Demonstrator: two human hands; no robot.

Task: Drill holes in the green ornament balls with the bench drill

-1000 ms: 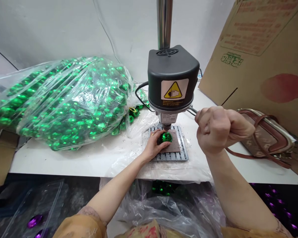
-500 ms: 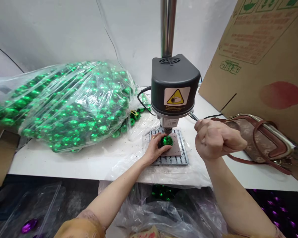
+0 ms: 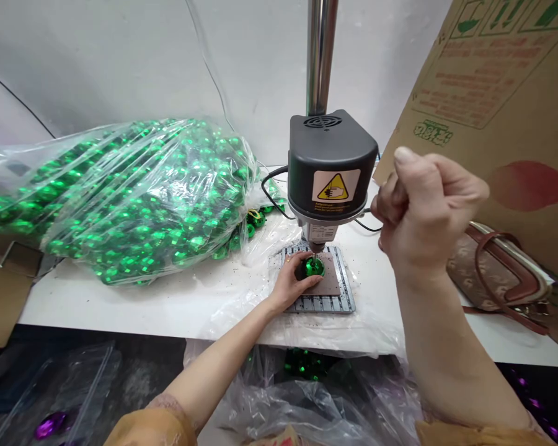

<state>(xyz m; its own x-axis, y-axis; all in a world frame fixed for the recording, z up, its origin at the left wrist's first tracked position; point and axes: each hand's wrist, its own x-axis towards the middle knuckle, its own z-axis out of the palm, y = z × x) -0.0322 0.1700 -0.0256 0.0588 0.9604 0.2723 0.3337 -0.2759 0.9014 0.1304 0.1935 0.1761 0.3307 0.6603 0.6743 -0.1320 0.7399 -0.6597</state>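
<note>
My left hand [image 3: 294, 282] is closed around a shiny green faceted ball [image 3: 314, 267], thumb on the near side and fingers on the far side. The ball rests on a flat brownish board [image 3: 331, 284] over the slotted metal base [image 3: 348, 297] of a small bench drill press [image 3: 332, 158]. Just above the ball is the chuck [image 3: 317, 247], with a thin bit pointing down to the ball's top. My right hand [image 3: 430, 207] is raised at the machine's right side, fingers curled in a fist around the drill press lever [image 3: 366, 211], which is mostly hidden by the hand.
A clear plastic bag [image 3: 153, 204] full of green balls fills the table's left side. At the right stand a large cardboard box [image 3: 483, 118] and a brown handbag [image 3: 502, 272]. Plastic sheeting [image 3: 302, 402] hangs below the table edge. A purple ball [image 3: 51, 424] lies lower left.
My right hand has swung upward with the lever. The chuck has risen off the ball, so the bit now shows between them. My left hand still holds the ball in place.
</note>
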